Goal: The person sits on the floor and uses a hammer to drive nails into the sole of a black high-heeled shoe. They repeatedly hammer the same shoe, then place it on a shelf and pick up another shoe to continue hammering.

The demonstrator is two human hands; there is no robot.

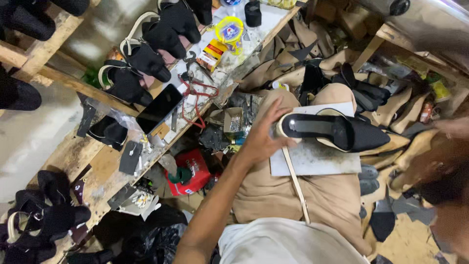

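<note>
We've got the left hand (pixel 264 134) clamped on the heel end of the black shoe (pixel 337 131), which lies sole-up on the white board (pixel 317 159) across the lap, long axis running rightward from that hand; right hand's grip we can't tell, blurred at frame edge.

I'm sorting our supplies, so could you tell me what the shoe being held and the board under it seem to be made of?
Black shoe: matte, soft-looking upper, likely suede or fabric; pale edge along the sole. Board: flat, stiff, whitish sheet with dark smudges, perhaps stone or laminate. The left hand grips the heel end.
</note>
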